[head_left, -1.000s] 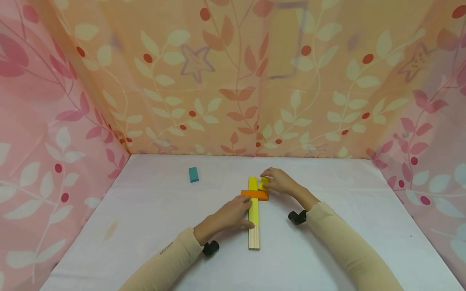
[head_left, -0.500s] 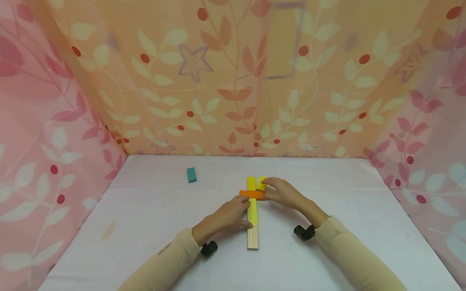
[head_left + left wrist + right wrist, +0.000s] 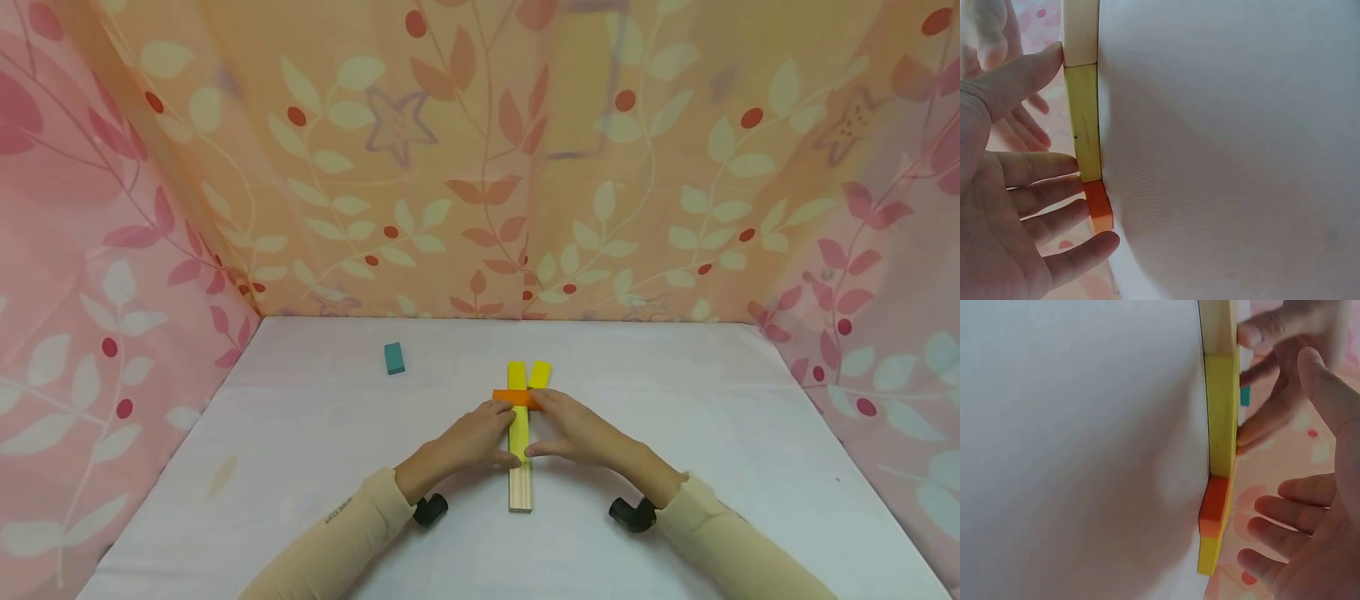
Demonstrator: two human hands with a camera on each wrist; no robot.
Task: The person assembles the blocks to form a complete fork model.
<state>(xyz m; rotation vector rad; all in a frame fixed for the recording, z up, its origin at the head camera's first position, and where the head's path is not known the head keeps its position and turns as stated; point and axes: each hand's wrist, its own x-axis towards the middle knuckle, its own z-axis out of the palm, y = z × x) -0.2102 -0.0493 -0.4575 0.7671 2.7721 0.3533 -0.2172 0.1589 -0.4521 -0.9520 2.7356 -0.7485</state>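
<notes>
In the head view several flat wooden blocks form a line with a crossbar. A plain wood block point(image 3: 521, 493) is nearest, then a longer yellow block point(image 3: 518, 429), an orange block point(image 3: 512, 397) lying crosswise, and two short yellow blocks beyond it, one straight point(image 3: 517, 374) and one slanted point(image 3: 540, 374). My left hand point(image 3: 461, 442) touches the row's left side with extended fingers, thumb near the wood-yellow joint. My right hand point(image 3: 585, 429) is spread at the right side, partly covering the orange block's right end. In the right wrist view its fingers point(image 3: 1291, 515) hold nothing.
A teal block point(image 3: 394, 358) lies apart at the back left of the white table point(image 3: 300, 467). Patterned cloth point(image 3: 480, 167) closes off the back and both sides. A small black camera point(image 3: 633, 514) sits at each wrist.
My right hand has let go of the slanted yellow block and come nearer, to the right side of the row. That block lies beyond the orange one. My left hand stays in place.
</notes>
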